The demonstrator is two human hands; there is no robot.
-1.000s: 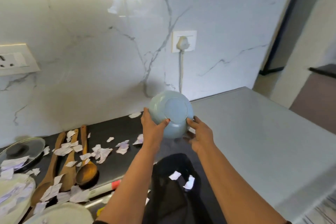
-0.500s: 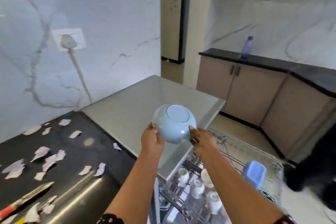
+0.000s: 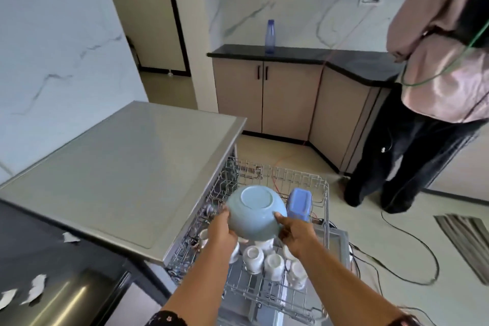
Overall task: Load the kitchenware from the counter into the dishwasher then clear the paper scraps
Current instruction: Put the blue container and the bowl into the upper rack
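Head view looks down on the left hand (image 3: 222, 230) and the right hand (image 3: 296, 233), each grasping one side of a pale blue bowl (image 3: 255, 210) with the fingers wrapped at its rim. The bowl is turned upside down, its flat base facing up toward the camera. It is most likely held this way so it goes in mouth-down and drains. It hangs in the air over the dishwasher rack (image 3: 324, 193), which is pulled out, and does not yet rest on the wires. Just beneath it, toward the near side, stand several white cups (image 3: 254, 258), also inverted, so the free space appears to lie farther back. A blue container (image 3: 299, 204) sits in the rack just right of the bowl, narrowing that gap. The two-handed hold seems meant to steer the bowl between these neighbours without knocking them. Left of the rack runs the grey steel top (image 3: 119, 174), and nearer left a black counter (image 3: 39, 254) carries paper scraps (image 3: 35, 290) not yet cleared. Far right, another person (image 3: 436, 87) stands on the floor beside trailing cables (image 3: 412, 233). A blue bottle (image 3: 270, 37) stands on the far counter.
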